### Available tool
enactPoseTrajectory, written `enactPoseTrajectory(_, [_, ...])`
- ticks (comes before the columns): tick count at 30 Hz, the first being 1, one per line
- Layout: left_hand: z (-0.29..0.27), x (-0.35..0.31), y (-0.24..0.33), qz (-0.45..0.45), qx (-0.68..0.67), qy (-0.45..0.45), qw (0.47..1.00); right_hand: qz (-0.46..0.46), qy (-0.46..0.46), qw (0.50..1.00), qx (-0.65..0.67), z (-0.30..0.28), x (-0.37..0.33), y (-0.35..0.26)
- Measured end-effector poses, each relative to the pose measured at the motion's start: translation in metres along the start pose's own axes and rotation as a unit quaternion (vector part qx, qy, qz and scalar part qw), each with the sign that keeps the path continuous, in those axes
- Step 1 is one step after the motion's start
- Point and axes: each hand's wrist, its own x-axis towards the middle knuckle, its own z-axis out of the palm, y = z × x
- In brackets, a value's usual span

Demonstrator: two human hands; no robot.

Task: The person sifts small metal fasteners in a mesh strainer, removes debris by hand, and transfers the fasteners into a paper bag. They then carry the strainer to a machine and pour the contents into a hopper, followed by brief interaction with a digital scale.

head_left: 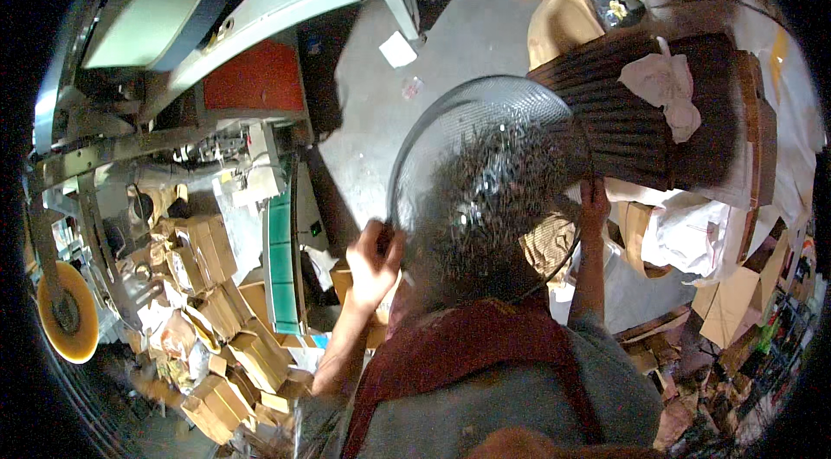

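A wide round mesh sieve [430, 140] with a dark rim is in front of my body, and a heap of small dark shiny pieces [489, 190] lies in it. My left hand [376, 261] is closed on the left side of the rim. My right hand [594, 206], in shadow, grips the opposite side. The pieces are too small and blurred for me to name. Past the sieve's right edge is a dark ribbed surface [597, 113] with a crumpled white cloth or glove [666, 82] on it.
A green conveyor belt [280, 260] and a machine frame [294, 13] stand to the left. Many cardboard boxes [208, 251] are piled at lower left. A brown paper sack [563, 17] is at far right, white bags [684, 238] below it. A white sheet [398, 50] lies on the floor.
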Motion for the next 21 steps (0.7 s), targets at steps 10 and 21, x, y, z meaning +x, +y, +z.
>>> enactPoseTrajectory(10, [0.054, 0.024, -0.084, -0.163, 0.045, -0.046, 0.984, -0.119, -0.127, 0.953, -0.246, -0.022, 0.079, 0.032])
enactPoseTrajectory(21, [0.059, 0.209, 0.135, 0.156, -0.060, 0.037, 0.985, -0.067, -0.047, 0.994, -0.073, -0.155, 0.237, -0.082])
